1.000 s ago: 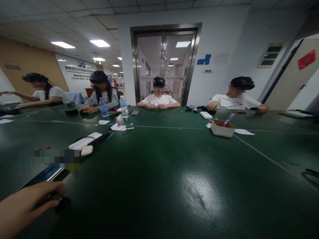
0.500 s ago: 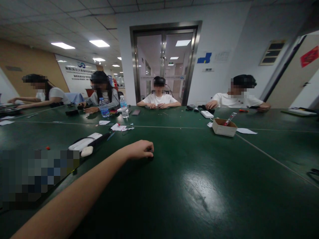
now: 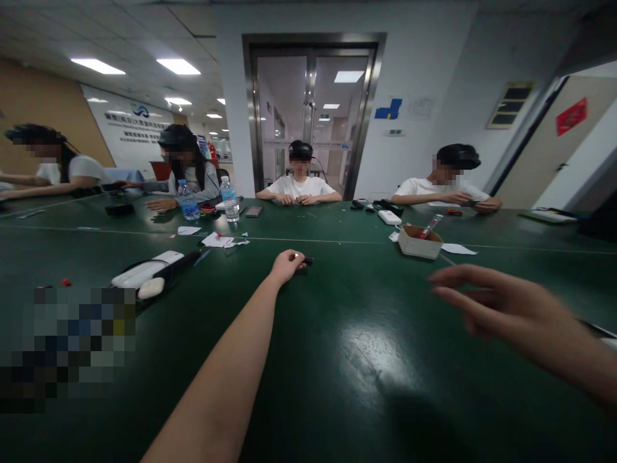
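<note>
Apparently light and hard: a small dark object (image 3: 309,261) pinched by one end

We have the small dark object in our left hand (image 3: 285,267), out over the green table (image 3: 332,302) ahead of us, to the left of the cardboard box (image 3: 417,247). Thumb and fingertips close around its left end, where a bright glint shows; the dark other end pokes out freely to the right. Whether it touches the tabletop or sits just above it, we cannot tell. Our right hand (image 3: 501,302) hangs over the table on the other side, thumb and forefinger parted, nothing visible between them; its remaining fingers are blurred and partly hidden.

As for handling, we judge the object light, since it looks small enough for a fingertip pinch. The glint suggests a smooth, stiff surface, so we expect it to keep its shape under pressure and perhaps to slip if squeezed off-centre. How fragile it is we cannot say, with so little of it showing. For a second hold, the protruding dark end looks best, taken from the right between thumb and forefinger, clear of the left fingertips. A firm, gentle pinch should be enough.
</note>
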The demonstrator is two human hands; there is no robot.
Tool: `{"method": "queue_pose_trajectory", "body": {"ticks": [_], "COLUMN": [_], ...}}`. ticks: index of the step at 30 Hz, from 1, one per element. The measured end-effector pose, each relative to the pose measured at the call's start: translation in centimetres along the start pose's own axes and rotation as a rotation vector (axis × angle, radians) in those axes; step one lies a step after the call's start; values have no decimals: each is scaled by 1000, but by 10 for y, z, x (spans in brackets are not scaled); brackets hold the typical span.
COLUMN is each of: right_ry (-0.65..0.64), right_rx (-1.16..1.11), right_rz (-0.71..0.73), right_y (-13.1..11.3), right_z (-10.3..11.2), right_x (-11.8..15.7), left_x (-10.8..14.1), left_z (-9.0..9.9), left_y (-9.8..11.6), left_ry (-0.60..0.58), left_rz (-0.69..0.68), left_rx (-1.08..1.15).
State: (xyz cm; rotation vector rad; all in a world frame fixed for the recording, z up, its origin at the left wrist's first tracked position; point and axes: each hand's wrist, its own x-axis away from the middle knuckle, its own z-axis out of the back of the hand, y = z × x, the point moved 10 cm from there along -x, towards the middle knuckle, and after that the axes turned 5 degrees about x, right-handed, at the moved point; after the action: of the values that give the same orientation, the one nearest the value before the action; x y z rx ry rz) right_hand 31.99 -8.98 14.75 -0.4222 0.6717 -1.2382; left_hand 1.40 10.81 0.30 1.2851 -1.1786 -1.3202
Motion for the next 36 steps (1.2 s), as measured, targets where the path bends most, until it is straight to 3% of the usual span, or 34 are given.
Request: {"method": "queue_pose_trajectory", "body": {"ticks": [3,6,8,11,15,21,29,36], "right_ry": [-290,-349,-319,-253,-176,-86,-82,-90], "right_rx": [-217,-439,-563,-747,-911,-995,-1177,-1189], "right_rz": [-32,-123,-207,-234,-164,-155,-151,-164], "right_y": [-6,3,13,15,12,25,23,24], "right_z": [-93,-171,-207,-237,-245,-238,-231,-230], "right_x": [-66,-130,-159,-182,-187,-184,-179,-179], "left_x": [3,7,9,12,14,13,9,10], "left_z": [0,0,1,3,0,-5,-4,-4], "left_y": [1,9,13,19,20,11,5,8], "left_ry": [-32,-62,-58,-39,-70,-104,-48,-44], "left_rz": [-19,-66,-103,-160,-157,-64,-12,-3], "left_rx": [97,134,134,82,83,197,119,53]}}
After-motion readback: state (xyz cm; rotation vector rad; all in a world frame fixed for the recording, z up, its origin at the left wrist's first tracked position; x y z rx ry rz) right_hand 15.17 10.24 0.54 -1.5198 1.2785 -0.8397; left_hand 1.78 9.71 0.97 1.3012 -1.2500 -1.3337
